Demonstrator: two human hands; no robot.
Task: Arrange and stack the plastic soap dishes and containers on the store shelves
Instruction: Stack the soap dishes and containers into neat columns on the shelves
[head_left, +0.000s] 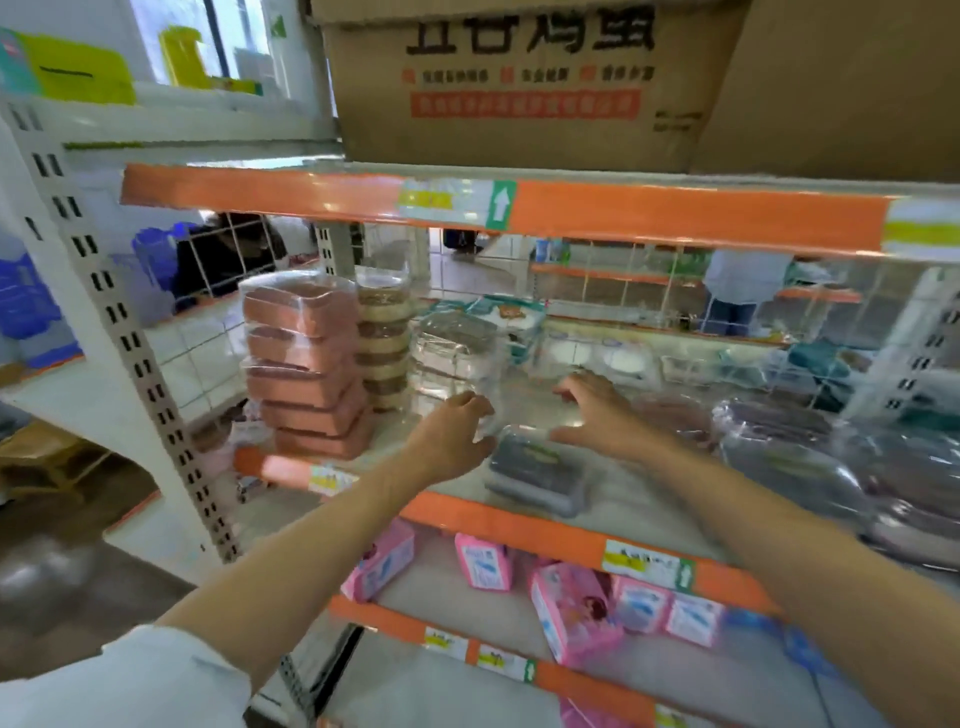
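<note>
A grey wrapped soap dish (535, 470) lies near the front of the middle shelf (550, 535). My left hand (454, 434) hovers at its left end and my right hand (592, 410) at its far right end, fingers spread and loosely bent, neither plainly gripping it. Behind stand a stack of pink dishes (306, 364), a stack of brown-and-cream round dishes (384, 343) and a stack of clear wrapped dishes (457, 353). Dark wrapped dishes (810, 457) are piled at the right.
A cardboard box (519, 78) sits on the shelf above, whose orange edge (467, 202) hangs low over the work space. Pink packets (571, 608) lie on the shelf below. A perforated upright post (130, 338) stands at the left. A person (737, 291) is beyond the wire back.
</note>
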